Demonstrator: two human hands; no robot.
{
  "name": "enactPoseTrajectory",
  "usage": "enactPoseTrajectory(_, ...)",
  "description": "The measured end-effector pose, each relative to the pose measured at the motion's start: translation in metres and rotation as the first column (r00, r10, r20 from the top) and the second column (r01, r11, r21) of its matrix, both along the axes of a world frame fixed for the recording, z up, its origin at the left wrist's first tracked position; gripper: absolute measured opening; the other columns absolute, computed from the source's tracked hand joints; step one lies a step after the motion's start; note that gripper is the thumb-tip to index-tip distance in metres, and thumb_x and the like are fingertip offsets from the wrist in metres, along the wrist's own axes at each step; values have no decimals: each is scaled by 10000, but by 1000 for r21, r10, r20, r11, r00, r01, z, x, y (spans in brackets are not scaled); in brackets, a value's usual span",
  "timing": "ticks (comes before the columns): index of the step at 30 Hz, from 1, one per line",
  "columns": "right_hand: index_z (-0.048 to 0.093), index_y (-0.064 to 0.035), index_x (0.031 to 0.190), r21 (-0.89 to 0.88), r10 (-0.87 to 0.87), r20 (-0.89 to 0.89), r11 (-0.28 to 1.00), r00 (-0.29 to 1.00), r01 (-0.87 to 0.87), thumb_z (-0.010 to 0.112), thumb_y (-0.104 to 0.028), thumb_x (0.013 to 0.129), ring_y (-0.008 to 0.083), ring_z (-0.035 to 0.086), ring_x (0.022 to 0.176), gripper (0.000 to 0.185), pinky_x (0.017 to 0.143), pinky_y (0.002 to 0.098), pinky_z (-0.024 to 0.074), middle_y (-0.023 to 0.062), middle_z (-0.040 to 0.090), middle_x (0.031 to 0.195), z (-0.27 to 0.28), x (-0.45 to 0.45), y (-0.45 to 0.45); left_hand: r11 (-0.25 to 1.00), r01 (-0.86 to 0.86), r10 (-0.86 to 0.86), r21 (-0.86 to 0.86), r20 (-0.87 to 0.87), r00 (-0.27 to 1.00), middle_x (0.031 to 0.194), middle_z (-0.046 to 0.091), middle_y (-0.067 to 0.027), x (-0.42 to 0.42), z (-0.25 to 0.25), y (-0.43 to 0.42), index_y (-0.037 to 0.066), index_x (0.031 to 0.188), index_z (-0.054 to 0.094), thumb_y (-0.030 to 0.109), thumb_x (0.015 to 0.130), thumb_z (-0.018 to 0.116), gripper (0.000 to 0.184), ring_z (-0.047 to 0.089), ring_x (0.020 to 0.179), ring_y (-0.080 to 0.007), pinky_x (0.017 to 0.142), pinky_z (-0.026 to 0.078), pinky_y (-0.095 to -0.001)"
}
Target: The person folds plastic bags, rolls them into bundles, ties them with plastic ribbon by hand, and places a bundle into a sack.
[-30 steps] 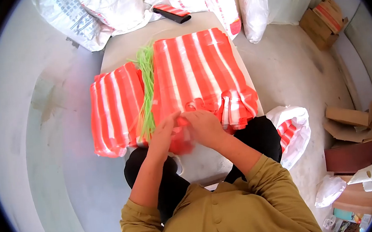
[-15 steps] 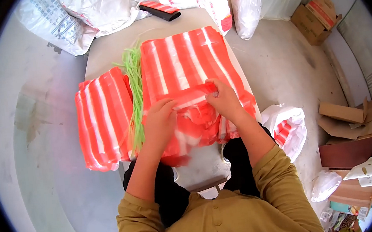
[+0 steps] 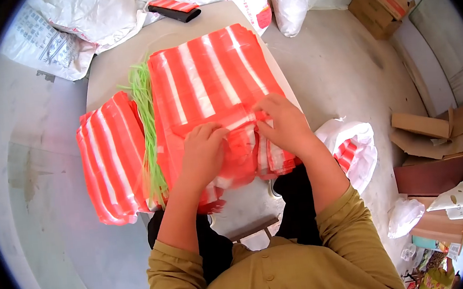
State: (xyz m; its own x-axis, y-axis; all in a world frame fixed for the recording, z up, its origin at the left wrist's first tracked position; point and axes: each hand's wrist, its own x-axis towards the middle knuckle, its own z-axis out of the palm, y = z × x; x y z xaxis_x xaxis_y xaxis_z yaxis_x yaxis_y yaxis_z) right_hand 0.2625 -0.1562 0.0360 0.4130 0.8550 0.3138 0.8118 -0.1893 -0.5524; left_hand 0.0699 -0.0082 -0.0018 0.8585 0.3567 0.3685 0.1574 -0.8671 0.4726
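1. Nearest, the left hand is curling over a folded plastic edge; whether it is clamping, I cannot tell.
2. To its right, the right hand is pinching that edge between thumb and fingers.
3. The edge is lying across the large striped stack; the hands are apparently folding or straightening it, which calls for even tension next.
4. Left, green strips are separating this from a smaller striped stack.

On my feed, left hand and right hand holding a folded striped bag, large stack beneath, green strips alongside, smaller stack left of those.
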Motion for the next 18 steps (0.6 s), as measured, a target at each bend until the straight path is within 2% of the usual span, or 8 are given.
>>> enactPoseTrajectory(3,672,-93,1033,0,314,-29,950,949,-314,695,-41,831,293,631,1040,210,833,392,542,74,644,1091,-10,-2,-8,1000,25,-25,-19,18,1000,1222,647,-132,3,1,-1,46,1143,671,-67,767,625,395,597,1162,-359,999,495,-460)
enactPoseTrajectory(6,670,-92,981,-56,350,180,937,919,-346,692,-13,820,295,616,1074,180,827,394,543,64,642,1085,-22,-10,-4,998,37,-36,-59,12,999,1227,645,-135,6,0,-4,38,1138,668,-72,759,622,396,591,1169,-366,1011,492,-460)
enactPoseTrajectory(9,650,-74,934,-11,341,206,938,917,-346,683,-8,836,289,619,1054,123,832,399,542,57,646,1068,-22,-10,-1,994,39,-39,-99,-5,999,1236,643,-140,6,1,-3,35,1149,669,-63,756,637,406,587,1182,-367,1017,491,-454)
enactPoseTrajectory(12,637,-59,928,-64,282,35,958,959,-279,672,-31,866,290,620,1034,76,814,406,535,60,650,1024,-14,-9,0,992,50,-51,-120,-5,999,1246,642,-144,5,5,-3,34,1173,670,-46,756,659,424,585,1191,-365,1018,491,-449)
enactPoseTrajectory(14,631,-52,926,-16,200,-81,979,976,-202,665,-46,877,295,621,1019,60,813,405,530,66,650,986,-12,-9,2,990,45,-46,-135,-3,999,1251,641,-150,6,9,-5,32,1189,670,-32,757,676,437,585,1193,-365,1020,489,-447)
enactPoseTrajectory(15,627,-48,925,4,159,-140,987,977,-160,662,-53,883,298,622,1011,55,812,404,527,70,650,968,-10,-9,2,990,37,-38,-134,-3,999,1236,649,-146,7,11,-6,31,1177,679,-27,764,678,417,592,1181,-363,1012,494,-444)
enactPoseTrajectory(18,641,-42,964,-78,127,-245,986,961,-150,647,-76,918,289,629,1003,58,837,382,519,96,665,981,-2,-8,2,994,-2,4,-108,26,1000,1155,680,-134,14,13,-9,29,1099,713,-6,781,686,321,625,1117,-348,967,514,-434)
